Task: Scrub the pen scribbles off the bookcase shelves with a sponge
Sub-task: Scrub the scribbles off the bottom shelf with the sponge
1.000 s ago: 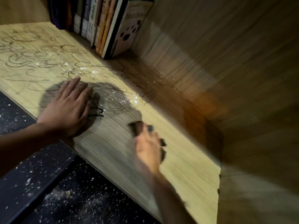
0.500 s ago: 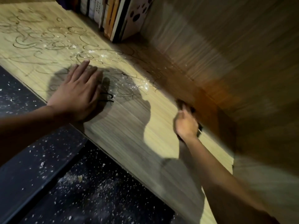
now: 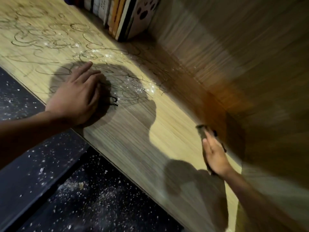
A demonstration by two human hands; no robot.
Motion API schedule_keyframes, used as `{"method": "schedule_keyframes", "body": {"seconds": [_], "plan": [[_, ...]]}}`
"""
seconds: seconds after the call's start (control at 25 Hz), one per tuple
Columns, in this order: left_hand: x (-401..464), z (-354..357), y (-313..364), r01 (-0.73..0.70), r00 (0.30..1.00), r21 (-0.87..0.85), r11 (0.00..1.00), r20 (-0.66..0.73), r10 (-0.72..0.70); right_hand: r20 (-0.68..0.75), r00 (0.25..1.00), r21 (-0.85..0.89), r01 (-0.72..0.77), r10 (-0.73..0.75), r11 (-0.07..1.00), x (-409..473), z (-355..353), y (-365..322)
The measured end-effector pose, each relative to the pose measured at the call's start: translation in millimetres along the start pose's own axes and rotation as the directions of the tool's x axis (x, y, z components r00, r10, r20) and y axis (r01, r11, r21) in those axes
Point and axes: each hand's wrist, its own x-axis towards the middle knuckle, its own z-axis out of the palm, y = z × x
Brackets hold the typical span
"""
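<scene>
I judge the scrubbing mid-way: my right hand [image 3: 214, 154] grips the dark sponge [image 3: 202, 133] on the clean shelf [image 3: 167, 139] near the back corner. My left hand [image 3: 78, 96] lies flat, fingers straight (bracing), on the scribbles [image 3: 50, 39], where the sponge must go next.

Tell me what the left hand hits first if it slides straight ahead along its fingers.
The left hand would cross pen scribbles and white crumbs first, then probably meet the row of books; depth is unclear.

The left hand [image 3: 78, 97] lies flat on the scribbled shelf [image 3: 133, 131] while the right hand [image 3: 215, 156] presses a dark sponge [image 3: 201, 133] near the back wall [image 3: 234, 64].
</scene>
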Motion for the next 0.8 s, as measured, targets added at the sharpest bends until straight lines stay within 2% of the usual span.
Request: {"method": "schedule_keyframes", "body": {"seconds": [0.04,0.08,0.12,0.16,0.24,0.32,0.4,0.52,0.56,0.6,0.68,0.72,0.8], "plan": [[0.0,-0.6,-0.1,0.003,1.0,-0.016,1.0,0.008,-0.003,-0.053,0.986,0.016,-0.16,0.161,0.987,23.6,1.4,-5.2],[-0.1,-1.4,0.1,0.014,1.0,-0.037,0.999,0.018,-0.013,-0.121,0.961,-0.01,-0.254,0.251,0.967,40.5,7.7,-24.4],[-0.1,-1.7,1.0,0.027,0.999,-0.066,0.997,0.03,-0.025,-0.185,0.951,-0.022,-0.257,0.248,0.966,46.5,18.1,-53.2],[0.3,-1.9,2.0,0.038,0.999,-0.098,0.994,0.035,-0.035,-0.201,0.966,-0.026,-0.171,0.163,0.985,41.9,29.0,-87.3],[0.5,-3.5,2.9,0.064,0.998,-0.159,0.985,0.003,-0.064,-0.061,0.993,0.027,0.099,-0.097,0.995,10.4,53.3,-166.4],[-0.8,-5.0,2.9,0.105,0.991,-0.205,0.973,-0.055,-0.119,0.047,0.933,0.083,0.352,-0.357,0.932,-28.4,66.1,-235.5],[-1.7,-6.1,3.3,0.143,0.98,-0.244,0.959,-0.103,-0.173,0.055,0.853,0.089,0.513,-0.519,0.854,-48.7,69.2,-263.1],[-2.5,-10.0,4.1,0.18,0.969,-0.263,0.948,-0.119,-0.217,0.128,0.732,0.116,0.659,-0.67,0.743,-66.4,58.4,-222.1],[-3.9,-10.9,2.9,0.196,0.965,-0.23,0.953,-0.129,-0.229,0.122,0.721,0.123,0.671,-0.683,0.731,-78.0,53.8,-197.5],[-6.7,-11.7,1.5,0.212,0.959,-0.175,0.961,-0.15,-0.239,0.088,0.747,0.117,0.649,-0.659,0.752,-92.5,50.3,-171.2],[-11.3,-9.9,0.1,0.25,0.95,-0.045,0.967,-0.183,-0.254,0.016,0.873,0.111,0.483,-0.488,0.869,-106.4,41.0,-111.9],[-13.2,-8.5,0.4,0.281,0.945,-0.003,0.96,-0.176,-0.277,0.064,0.928,0.069,0.362,-0.366,0.93,-105.4,35.4,-86.6],[-11.9,-6.8,1.1,0.339,0.933,0.042,0.94,-0.145,-0.33,0.173,0.952,-0.061,0.268,-0.254,0.962,-93.0,29.6,-51.4]]}}
